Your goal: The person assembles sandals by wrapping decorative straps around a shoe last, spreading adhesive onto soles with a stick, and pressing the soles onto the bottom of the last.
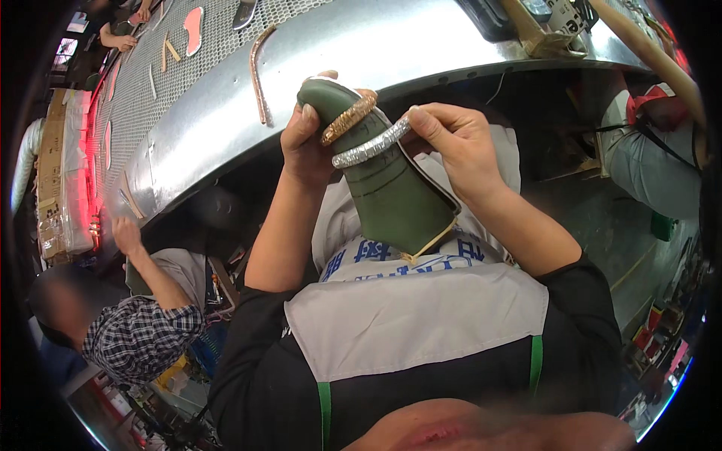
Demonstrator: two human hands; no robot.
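Note:
A dark green shoe last [398,207] is tilted above my lap, its narrow end up and to the left, with dark lines drawn across it. My left hand [302,146] is wrapped round that narrow end. Two glittery straps cross the last: a gold strap [348,120] nearer the tip and a silver strap [367,150] below it. Between thumb and forefinger, my right hand [457,141] pinches the right end of the silver strap. The silver strap's left end lies at the last's left edge, close to my left hand. A pale strip [436,239] edges the last's wide end.
Beyond my hands runs a metal-edged bench [203,143] with a mesh surface [162,98]. A loose gold strap [258,75], a pink insole-shaped piece [194,30] and thin strips lie there. A cardboard box [553,34] stands far right. Co-workers sit left [143,331] and right [654,158].

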